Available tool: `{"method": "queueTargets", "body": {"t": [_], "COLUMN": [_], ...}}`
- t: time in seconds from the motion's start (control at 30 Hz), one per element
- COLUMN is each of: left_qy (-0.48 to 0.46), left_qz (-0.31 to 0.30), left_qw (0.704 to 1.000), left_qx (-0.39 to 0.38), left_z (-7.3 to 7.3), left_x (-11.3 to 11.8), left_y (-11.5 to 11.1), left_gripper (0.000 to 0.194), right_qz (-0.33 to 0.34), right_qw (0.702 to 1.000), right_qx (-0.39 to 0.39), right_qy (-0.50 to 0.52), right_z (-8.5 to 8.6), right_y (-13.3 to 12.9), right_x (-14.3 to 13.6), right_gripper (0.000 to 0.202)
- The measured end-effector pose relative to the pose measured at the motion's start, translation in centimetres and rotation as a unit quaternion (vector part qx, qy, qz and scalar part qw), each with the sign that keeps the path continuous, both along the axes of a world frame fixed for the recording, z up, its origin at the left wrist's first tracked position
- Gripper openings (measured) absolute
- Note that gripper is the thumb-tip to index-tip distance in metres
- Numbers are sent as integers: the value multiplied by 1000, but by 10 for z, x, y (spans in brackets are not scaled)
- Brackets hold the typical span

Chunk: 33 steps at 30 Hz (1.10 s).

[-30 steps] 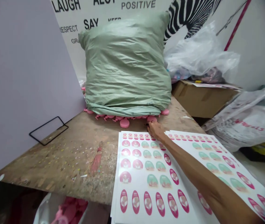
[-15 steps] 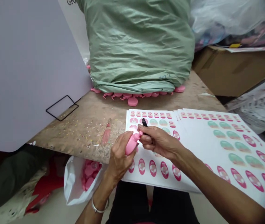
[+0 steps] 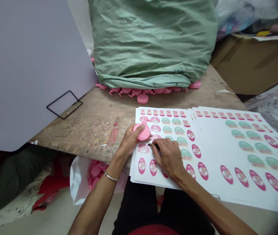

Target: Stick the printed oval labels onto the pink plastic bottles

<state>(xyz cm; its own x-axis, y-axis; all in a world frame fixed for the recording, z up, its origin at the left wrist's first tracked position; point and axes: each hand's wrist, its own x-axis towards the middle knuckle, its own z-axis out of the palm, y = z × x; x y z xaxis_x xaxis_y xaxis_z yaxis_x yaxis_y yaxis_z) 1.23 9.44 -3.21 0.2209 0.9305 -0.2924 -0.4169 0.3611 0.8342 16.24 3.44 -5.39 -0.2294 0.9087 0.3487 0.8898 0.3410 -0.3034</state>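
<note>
My left hand (image 3: pixel 129 138) is closed around a small pink pump bottle (image 3: pixel 142 132), its round flat face turned up and its spout pointing away from me. Just to the right, my right hand (image 3: pixel 169 156) rests low over the sticker sheet (image 3: pixel 209 137). Its fingers pinch a slim black tool (image 3: pixel 150 145), mostly hidden by the hand. The tool's dark tip lies at the edge of a pink dome-shaped sticker (image 3: pixel 143 148). Rows of pink and green stickers are printed on the sheet, with more sheets beneath.
A large green sack (image 3: pixel 151 42) stands at the back over several pink bottles (image 3: pixel 142 98). A white bag (image 3: pixel 76 182) holding pink pieces hangs below the table's left front edge. A grey panel (image 3: pixel 31 65) leans at left; a cardboard box (image 3: pixel 256 65) is at right.
My right hand has moved from beside the bottle's spout down to the sheet, bringing the black tool's tip to a sticker. My left hand has turned the bottle so its round face shows.
</note>
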Motion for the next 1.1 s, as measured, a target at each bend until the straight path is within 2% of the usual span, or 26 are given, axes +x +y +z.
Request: {"method": "queueTargets", "body": {"t": [0.17, 0.47, 0.57, 0.63, 0.73, 0.87, 0.97, 1.1], "left_qy": [-2, 53, 48, 37, 17, 11, -9, -30], "left_qz": [-11, -8, -11, -10, -11, 8, 18, 25], "left_qw": [1000, 998, 999, 999, 1000, 1000, 999, 999], "left_qx": [4, 24, 20, 13, -2, 22, 25, -18], "left_z": [-8, -12, -11, -11, -11, -4, 11, 29], "left_x": [1, 2, 2, 1, 0, 0, 4, 11], "left_y": [4, 4, 5, 5, 5, -3, -17, -37], "left_gripper": [41, 41, 41, 42, 43, 39, 39, 48], "right_qz": [-12, 6, -1, 18, 44, -4, -11, 16], "right_qw": [1000, 999, 999, 998, 984, 935, 929, 929], "right_qx": [3, -35, -18, 5, 8, -60, -61, -67], "right_qy": [-11, 24, 37, 64, 172, 348, 365, 363], "right_z": [1, 0, -1, 1, 16, 47, 64, 69], "right_y": [1, 8, 6, 2, -5, -3, 7, 15], "right_x": [1, 3, 1, -1, 0, 16, 28, 33], "right_gripper": [17, 16, 18, 17, 17, 17, 19, 19]}}
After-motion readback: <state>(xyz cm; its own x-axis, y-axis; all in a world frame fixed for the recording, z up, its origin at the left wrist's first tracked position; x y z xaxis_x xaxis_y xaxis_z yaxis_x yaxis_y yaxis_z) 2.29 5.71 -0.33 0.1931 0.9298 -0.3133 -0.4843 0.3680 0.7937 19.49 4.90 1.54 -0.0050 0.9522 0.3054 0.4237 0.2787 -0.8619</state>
